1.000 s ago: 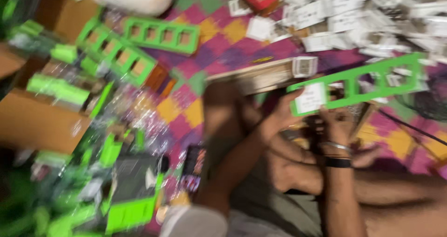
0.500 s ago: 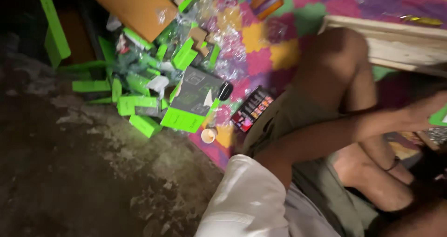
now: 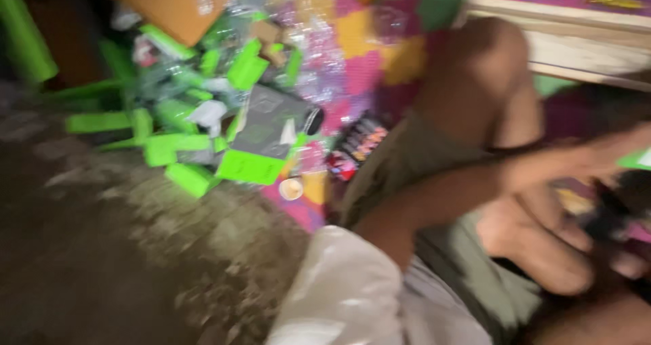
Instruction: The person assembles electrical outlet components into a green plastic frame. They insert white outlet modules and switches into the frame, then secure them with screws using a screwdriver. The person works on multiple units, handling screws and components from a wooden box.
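Observation:
The picture is blurred by motion. My left arm stretches across my lap to the right edge, where my left hand (image 3: 597,158) meets the end of a bright green plastic frame (image 3: 639,159); most of the frame is cut off. Below it is my right wrist with a dark band (image 3: 610,213). The right hand itself is smeared and mostly out of view. My bent knee (image 3: 475,74) and olive shorts fill the middle.
A heap of green plastic pieces (image 3: 183,148) and clear wrappers lies at the left by a cardboard box (image 3: 169,3). A grey packet (image 3: 271,121), a small dark pack with coloured rows (image 3: 356,145) and a round cap (image 3: 291,189) lie on the chequered mat. A wooden board (image 3: 576,43) lies at the back right.
My head has swung left and down, from the frame in both hands to the heap of green pieces and the bare floor. The frame has slid to the right edge.

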